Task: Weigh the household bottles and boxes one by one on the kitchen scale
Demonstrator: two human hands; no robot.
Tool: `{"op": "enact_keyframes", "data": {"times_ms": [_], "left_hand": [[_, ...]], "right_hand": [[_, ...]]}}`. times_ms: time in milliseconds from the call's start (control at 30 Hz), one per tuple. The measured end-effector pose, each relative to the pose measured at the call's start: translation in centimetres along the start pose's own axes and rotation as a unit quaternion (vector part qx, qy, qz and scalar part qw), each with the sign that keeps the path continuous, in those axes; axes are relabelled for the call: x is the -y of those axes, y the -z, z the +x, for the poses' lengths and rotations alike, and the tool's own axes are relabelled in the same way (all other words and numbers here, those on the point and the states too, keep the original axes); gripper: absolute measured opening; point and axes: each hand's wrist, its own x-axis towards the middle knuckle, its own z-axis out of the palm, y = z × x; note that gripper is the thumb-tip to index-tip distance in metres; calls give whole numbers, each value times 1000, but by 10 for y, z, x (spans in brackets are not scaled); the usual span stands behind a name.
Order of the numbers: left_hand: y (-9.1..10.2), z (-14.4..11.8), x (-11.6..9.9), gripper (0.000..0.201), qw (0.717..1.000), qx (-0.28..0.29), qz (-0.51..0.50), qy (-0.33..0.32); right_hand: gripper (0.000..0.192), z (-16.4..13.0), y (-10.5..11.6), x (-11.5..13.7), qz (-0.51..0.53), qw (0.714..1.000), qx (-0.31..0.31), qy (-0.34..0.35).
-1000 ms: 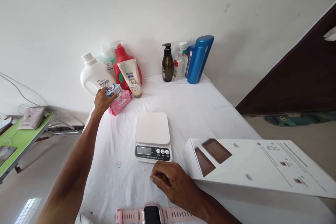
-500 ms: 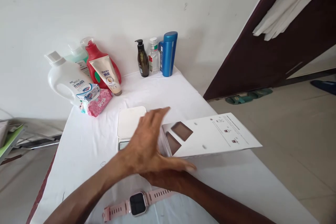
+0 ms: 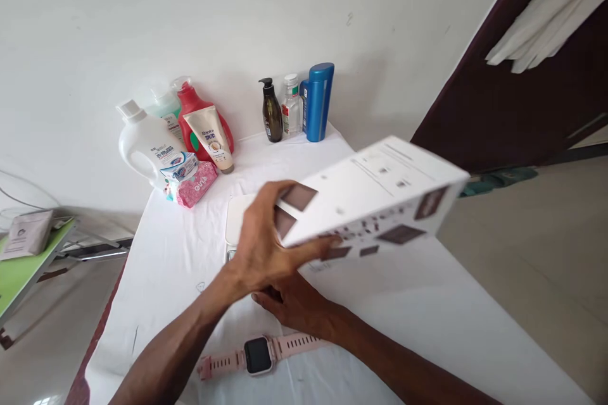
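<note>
white wall [image 3: 142, 6], dark door [image 3: 517, 107], green table [image 3: 23, 272]

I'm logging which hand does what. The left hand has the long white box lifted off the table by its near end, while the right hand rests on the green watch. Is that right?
One detail is off: the watch is pink, not green, and the right hand rests on the white cloth just beyond it rather than on it. The head view shows this. The left hand does hold the long white box raised by its near end.

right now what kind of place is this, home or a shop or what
Most likely a room in a home, used as a makeshift workspace. A cloth-covered table stands against a bare white wall, household detergent bottles are lined up at its back, and slippers lie on the tiled floor by a dark door.
</note>
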Motion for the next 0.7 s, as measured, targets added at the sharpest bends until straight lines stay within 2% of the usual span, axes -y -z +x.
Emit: {"op": "enact_keyframes", "data": {"times_ms": [133,267,433,567,633,700], "left_hand": [[51,8,5,67,993,-74,93,-17],[84,7,31,65,979,-92,184,-5],[95,-1,63,65,982,-61,172,57],[104,-7,75,85,992,-26,116,47],[107,-9,84,88,998,-42,45,25],[104,-12,97,82,994,-94,-46,24]], "right_hand": [[20,3,6,10,42,999,1,-8],[17,3,4,9,59,998,1,1],[17,3,2,5,38,999,-15,27],[17,3,1,6,39,998,-17,34],[16,3,1,5,42,998,-19,38],[17,3,1,4,45,998,-20,43]]}}
